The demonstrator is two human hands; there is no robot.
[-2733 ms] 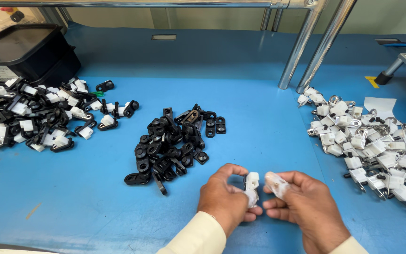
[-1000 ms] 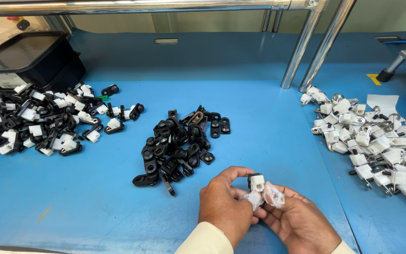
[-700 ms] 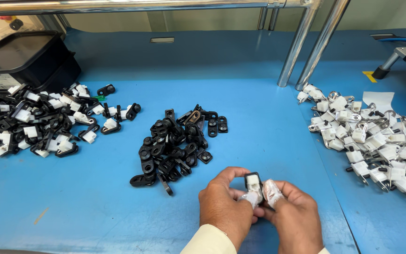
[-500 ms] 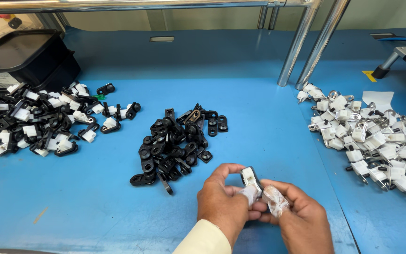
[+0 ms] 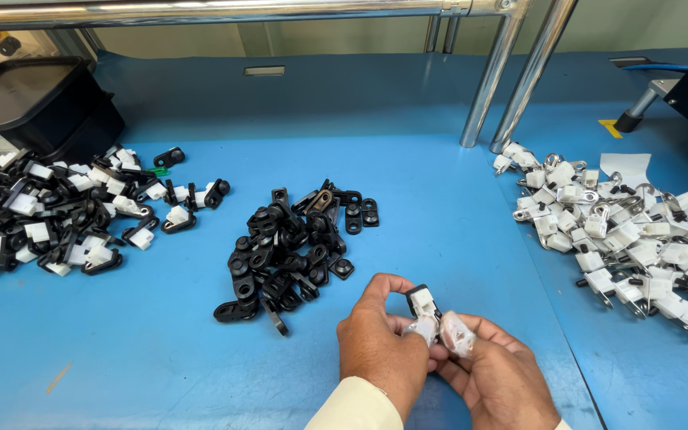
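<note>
Left hand (image 5: 382, 350) has its thumb and fingers pinched on a small black-and-white clip (image 5: 423, 302), held just above the blue table (image 5: 455, 239); the right hand (image 5: 497, 374) is closed on a white plastic piece (image 5: 457, 333) touching it. Pile of black brackets (image 5: 292, 247) sits near, just beyond; black-and-white assembled clips (image 5: 65, 215) far left, white-and-metal parts (image 5: 631, 231) off right.

Bright even overhead light, soft short shadows under the parts on the blue tabletop (image 5: 439, 231), glare streaks on the chrome rail (image 5: 201, 11), sharp focus, slight wide-angle bending at edges
</note>
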